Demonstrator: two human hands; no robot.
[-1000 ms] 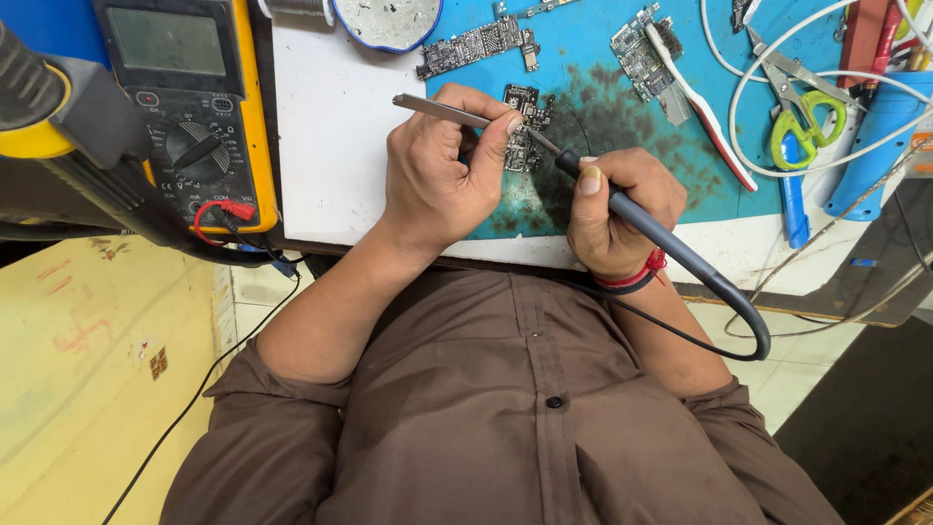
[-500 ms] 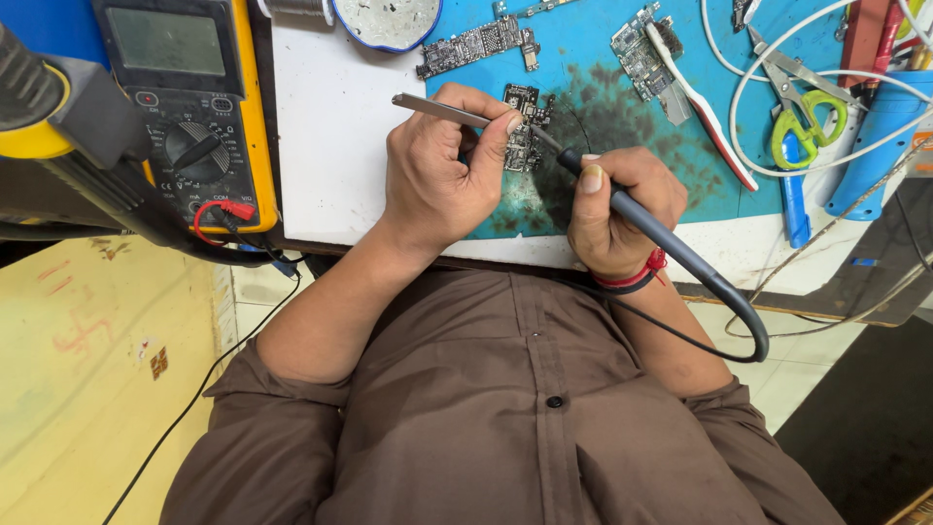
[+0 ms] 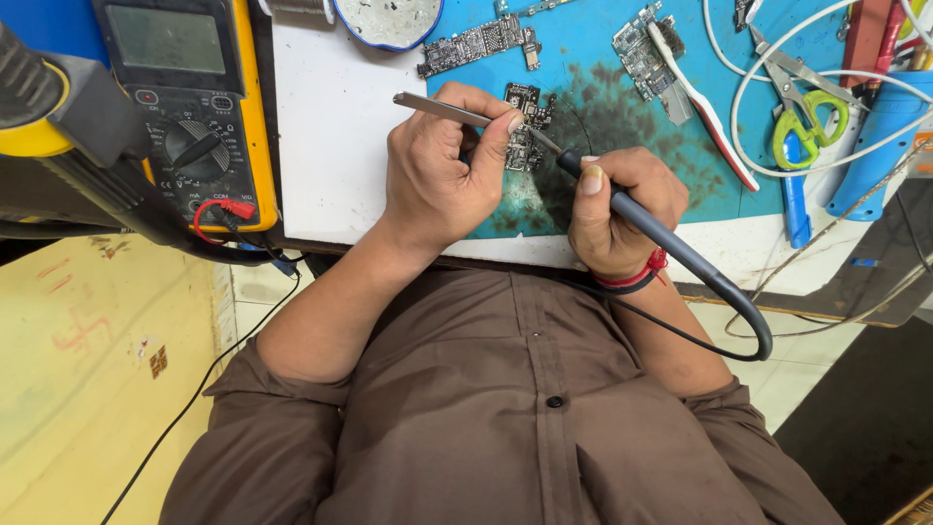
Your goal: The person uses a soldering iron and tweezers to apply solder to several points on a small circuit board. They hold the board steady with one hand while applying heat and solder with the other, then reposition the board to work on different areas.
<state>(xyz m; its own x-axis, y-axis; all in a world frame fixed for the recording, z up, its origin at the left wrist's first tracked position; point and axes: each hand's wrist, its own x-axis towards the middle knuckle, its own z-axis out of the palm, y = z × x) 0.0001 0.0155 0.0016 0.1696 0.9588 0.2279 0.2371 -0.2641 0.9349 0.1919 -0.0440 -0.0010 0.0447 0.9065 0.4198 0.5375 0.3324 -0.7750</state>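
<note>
Two bare hands are working over a small circuit board (image 3: pixel 526 126) lying on the scorched patch of a blue mat (image 3: pixel 583 58), the landmark for everything around it. The left hand (image 3: pixel 437 175) is pinching metal tweezers (image 3: pixel 442 108), fingers closed together on the shaft, the tips hidden where they are meeting the board. The right hand (image 3: pixel 622 209), just to the right of the board, is wrapping its grip around a dark soldering iron (image 3: pixel 632 216), whose tip is touching, or all but touching, the board's edge; which one cannot be told from here. Since half a second ago almost nothing is shifting: both hands are holding the same posture and the board is staying put, which suggests fine, steady work at a single spot rather than a change of step.

Above the board, two more stripped boards (image 3: pixel 476 44) are lying on the mat beside a round tin (image 3: pixel 389 19). Further right, green-handled scissors (image 3: pixel 807 126) and white cables (image 3: pixel 777 87) are crowding the surface. Far left of the board, a yellow multimeter (image 3: pixel 190 107) is sitting with its red lead plugged in. The iron's black cord (image 3: pixel 748 331) is looping off the surface's near edge.
</note>
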